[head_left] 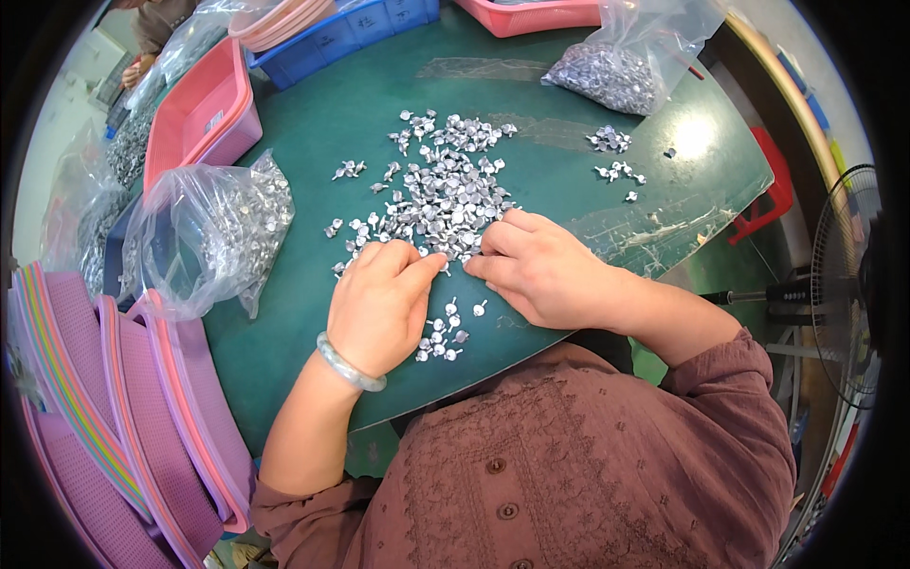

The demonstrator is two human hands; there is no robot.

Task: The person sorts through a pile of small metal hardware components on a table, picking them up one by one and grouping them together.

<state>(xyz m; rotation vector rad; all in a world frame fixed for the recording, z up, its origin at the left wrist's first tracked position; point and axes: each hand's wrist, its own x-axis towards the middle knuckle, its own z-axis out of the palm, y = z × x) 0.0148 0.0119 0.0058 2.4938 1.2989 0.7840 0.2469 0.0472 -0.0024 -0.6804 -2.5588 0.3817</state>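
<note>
A heap of small silver metal pieces [445, 194], each a round disc with a short stem, lies on the green tabletop [303, 313]. At its near edge my left hand [379, 308], with a pale bangle [349, 364] on the wrist, has curled fingers and the thumb against the forefinger. One silver piece shows right by that thumb tip; whether it is gripped I cannot tell. My right hand [540, 270] is closed in a pinch at the heap's right near side, its fingertips partly hidden. Between my hands and the table's near edge lies a small group of the same pieces [439, 341].
Smaller clusters of pieces [609, 139] lie at the right. Clear bags of pieces [607, 81] stand at the far right and left. Pink [194, 114] and blue trays [351, 38] line the far left; purple baskets [142, 408] stack near left. A fan [848, 284] stands right.
</note>
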